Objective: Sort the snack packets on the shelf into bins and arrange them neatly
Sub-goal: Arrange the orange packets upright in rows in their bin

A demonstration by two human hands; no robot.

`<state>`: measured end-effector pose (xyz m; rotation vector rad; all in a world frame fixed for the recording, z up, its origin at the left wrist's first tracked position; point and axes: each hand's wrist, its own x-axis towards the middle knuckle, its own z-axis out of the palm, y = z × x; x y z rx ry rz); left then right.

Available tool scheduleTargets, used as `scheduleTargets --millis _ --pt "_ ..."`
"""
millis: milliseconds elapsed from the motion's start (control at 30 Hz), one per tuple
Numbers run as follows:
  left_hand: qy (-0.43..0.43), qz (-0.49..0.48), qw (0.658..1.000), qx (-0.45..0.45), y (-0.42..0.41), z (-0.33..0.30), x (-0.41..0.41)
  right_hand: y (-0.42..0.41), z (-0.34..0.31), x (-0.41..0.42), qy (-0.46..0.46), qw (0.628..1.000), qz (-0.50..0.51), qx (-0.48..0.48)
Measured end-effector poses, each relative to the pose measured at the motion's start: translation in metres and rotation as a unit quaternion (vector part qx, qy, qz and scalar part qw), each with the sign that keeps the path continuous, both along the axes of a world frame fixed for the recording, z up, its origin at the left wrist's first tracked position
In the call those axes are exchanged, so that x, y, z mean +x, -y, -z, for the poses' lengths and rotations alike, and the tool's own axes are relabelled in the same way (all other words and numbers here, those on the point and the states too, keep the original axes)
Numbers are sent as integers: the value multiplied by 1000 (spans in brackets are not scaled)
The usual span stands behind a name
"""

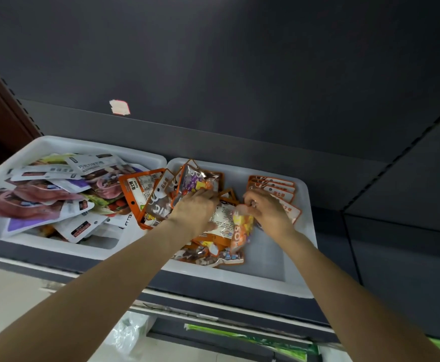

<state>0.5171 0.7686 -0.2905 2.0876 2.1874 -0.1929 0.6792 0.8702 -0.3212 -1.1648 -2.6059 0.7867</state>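
A dark shelf holds two white bins side by side. The left bin is full of white, pink and purple packets in a messy heap — none of them are lined up yet. The right bin holds the orange packets. At its far right a neat row of orange packets stands stacked one behind the next, so that part looks done. In the middle, a loose orange pile lies every which way, and a few spill over the wall toward the left bin. That pile looks like the job in hand.

The left hand has its fingers curled on a candy packet at the top of the pile. The right hand pinches a small yellow packet — right beside the neat row.
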Motion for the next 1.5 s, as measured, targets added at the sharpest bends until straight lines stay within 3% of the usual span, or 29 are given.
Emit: scheduleTargets --millis 167,367,467,600,800,1167,1367,1500 --pt "10 -8 1000 -9 -3 0 0 4 -25 30 52 991 49 116" --pt "17 -18 999 -24 -5 -3 2 -7 -24 38 227 962 95 116" --pt "19 -22 999 -28 -5 -4 2 -11 -23 28 264 950 83 142" --pt "18 -23 999 -34 -6 -5 4 -16 -21 19 250 949 82 175" --pt "11 -25 999 -42 -8 -4 3 -26 -25 15 137 968 84 195" --pt "11 -9 1000 -22 -3 -3 4 -27 -7 19 192 968 84 137" --pt "8 -7 999 -41 -5 -7 -1 -33 -16 15 165 960 53 219" --pt "13 -16 999 -49 -1 -15 -2 -32 -10 15 197 945 64 252"
